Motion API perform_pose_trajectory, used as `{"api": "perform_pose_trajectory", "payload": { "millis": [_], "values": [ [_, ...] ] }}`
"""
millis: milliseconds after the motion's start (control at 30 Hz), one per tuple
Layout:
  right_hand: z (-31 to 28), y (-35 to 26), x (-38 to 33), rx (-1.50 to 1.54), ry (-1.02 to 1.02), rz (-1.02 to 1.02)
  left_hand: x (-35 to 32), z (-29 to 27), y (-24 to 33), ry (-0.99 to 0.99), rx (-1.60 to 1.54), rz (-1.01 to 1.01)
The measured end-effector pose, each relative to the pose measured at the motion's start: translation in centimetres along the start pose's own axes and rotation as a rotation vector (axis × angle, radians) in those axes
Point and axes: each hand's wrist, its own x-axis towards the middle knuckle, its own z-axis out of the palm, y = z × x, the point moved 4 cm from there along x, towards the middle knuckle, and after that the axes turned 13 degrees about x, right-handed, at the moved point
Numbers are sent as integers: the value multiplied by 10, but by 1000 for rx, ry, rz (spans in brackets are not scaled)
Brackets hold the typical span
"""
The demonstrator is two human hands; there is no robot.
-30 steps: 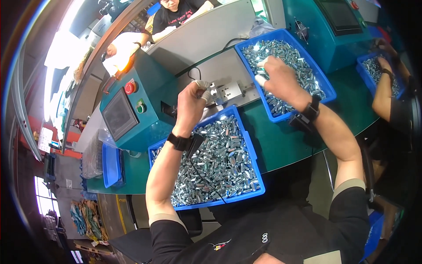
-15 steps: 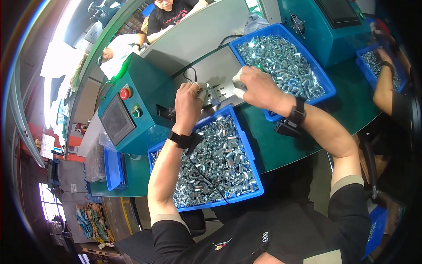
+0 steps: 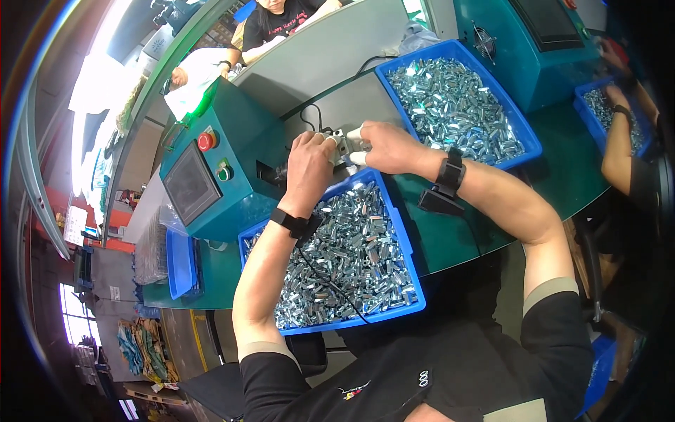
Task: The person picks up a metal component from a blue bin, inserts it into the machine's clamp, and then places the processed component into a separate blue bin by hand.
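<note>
My left hand [image 3: 311,169] is closed at the front of the green machine [image 3: 218,162], its curled fingers by a small pale block with holes [image 3: 342,149]. My right hand [image 3: 394,149], white covers on its fingertips, reaches in from the other side with bent fingers close to that block. Whatever small thing either hand pinches is hidden by the fingers. Below the hands a blue bin [image 3: 415,281] is filled with shiny hexagonal metal pieces [image 3: 351,260]. A second blue bin [image 3: 527,133] of similar pieces stands beyond my right hand.
The machine carries a dark screen [image 3: 191,184], a red button [image 3: 207,141] and a green knob [image 3: 224,171]. A grey partition [image 3: 316,56] rises behind the green table [image 3: 450,243]. Another machine [image 3: 506,63] and a co-worker's arm [image 3: 617,141] are at the right.
My right hand has moved left and slightly down, closing the gap to my left hand. My left hand has shifted slightly right, and the pale block is now more covered.
</note>
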Motion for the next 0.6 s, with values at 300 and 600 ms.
{"api": "perform_pose_trajectory", "payload": {
  "millis": [300,600],
  "values": [
    [0,8,15,220,-131,183,-19,-27,7,66,-24,-60],
    [11,10,41,224,-346,114,-134,-99,15,-36,-201,-273]
  ]
}}
